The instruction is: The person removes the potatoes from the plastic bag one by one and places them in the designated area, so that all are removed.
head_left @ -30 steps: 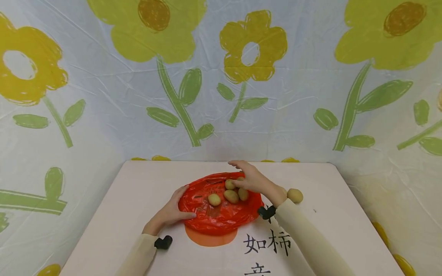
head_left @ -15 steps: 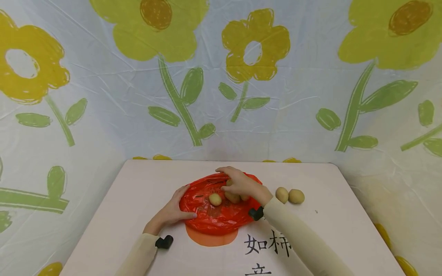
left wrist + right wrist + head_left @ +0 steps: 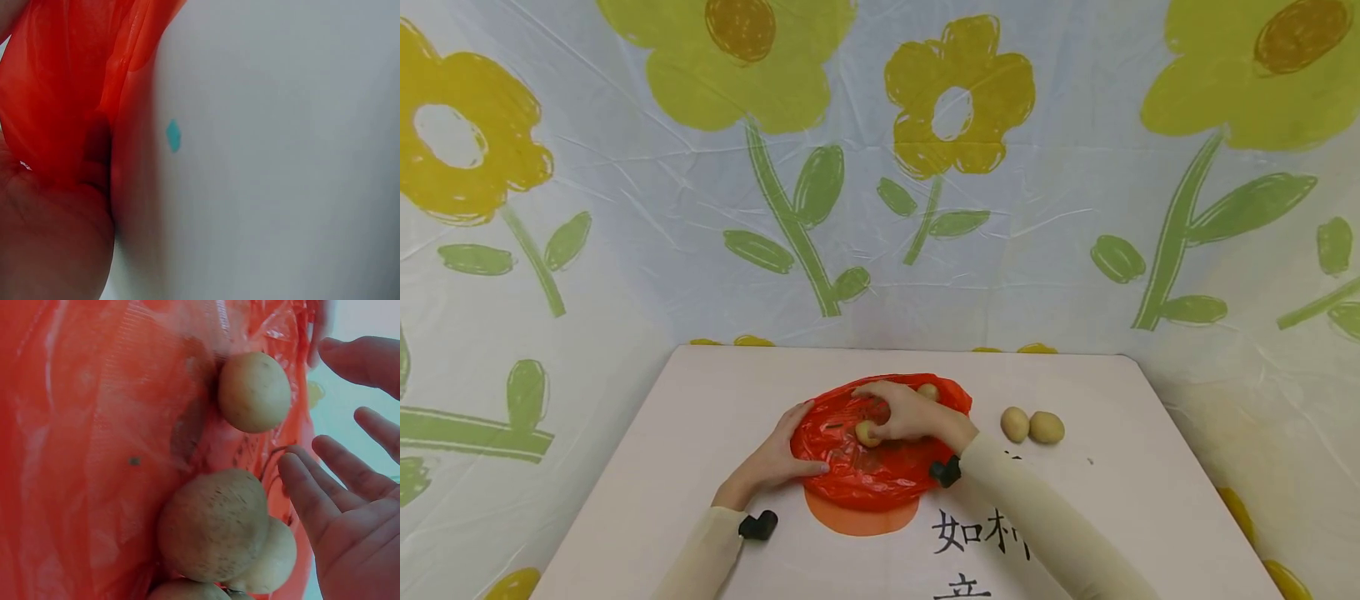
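A red plastic bag [image 3: 857,493] lies spread on the table, with several potatoes on it. My left hand [image 3: 777,454] holds the bag at its left edge; in the left wrist view its fingers show dark through the red plastic [image 3: 62,81]. Over the bag, my right hand [image 3: 904,413] reaches left with its thumb at a single potato [image 3: 864,433]. Its fingers are spread beside that potato [image 3: 254,392] in the right wrist view, with nothing between them. A bigger potato [image 3: 214,526] and others sit lower there; in the head view the right hand hides most of them.
Two loose potatoes, one nearer [image 3: 1015,424] and one farther right [image 3: 1047,427], lie on the white table right of the bag. Black characters [image 3: 958,531] and an orange print [image 3: 861,515] mark the tabletop [image 3: 1150,517]. A flowered cloth [image 3: 1037,250] hangs behind.
My right hand has moved left across the bag from the potato cluster to the lone potato. Its arm has uncovered a second loose potato at the right. My left hand stays in place.
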Motion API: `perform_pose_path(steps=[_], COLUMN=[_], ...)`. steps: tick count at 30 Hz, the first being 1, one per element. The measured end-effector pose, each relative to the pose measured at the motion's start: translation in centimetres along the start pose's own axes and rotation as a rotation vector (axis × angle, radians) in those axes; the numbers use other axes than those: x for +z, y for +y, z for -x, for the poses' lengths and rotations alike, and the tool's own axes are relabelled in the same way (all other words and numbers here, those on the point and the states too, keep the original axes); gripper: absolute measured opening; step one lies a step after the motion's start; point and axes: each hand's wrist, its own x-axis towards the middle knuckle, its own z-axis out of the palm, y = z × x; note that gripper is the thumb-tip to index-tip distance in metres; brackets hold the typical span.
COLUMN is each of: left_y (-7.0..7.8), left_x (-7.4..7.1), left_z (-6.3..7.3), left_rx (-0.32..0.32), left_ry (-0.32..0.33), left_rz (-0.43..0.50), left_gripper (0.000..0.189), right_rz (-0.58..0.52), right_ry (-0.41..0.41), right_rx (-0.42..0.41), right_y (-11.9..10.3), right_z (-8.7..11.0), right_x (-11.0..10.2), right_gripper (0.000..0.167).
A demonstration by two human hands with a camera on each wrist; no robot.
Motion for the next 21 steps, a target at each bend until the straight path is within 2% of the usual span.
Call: perform_pose_path(steps=[12, 16, 21], left_y=[0.1, 0.0, 0.0], left_x=[0.0, 0.0, 0.2], left_z=[0.2, 0.0, 0.1], left_rx=[0.003, 0.014, 0.024], left_ry=[0.0, -0.005, -0.004], left_rz=[-0.025, -0.025, -0.028], left_gripper=[0.117, 0.116, 0.115], right_rz=[0.064, 0.125, 0.143], right_ry=[-0.072, -0.08, -0.1], right_rx=[0.027, 0.01, -0.02], right_y=[-0.1, -0.1, 0.1], right_z=[-0.1, -0.5, -0.7], right_x=[1.2, 1.5, 2.3], right_gripper=[0.065, 0.057, 0.049])
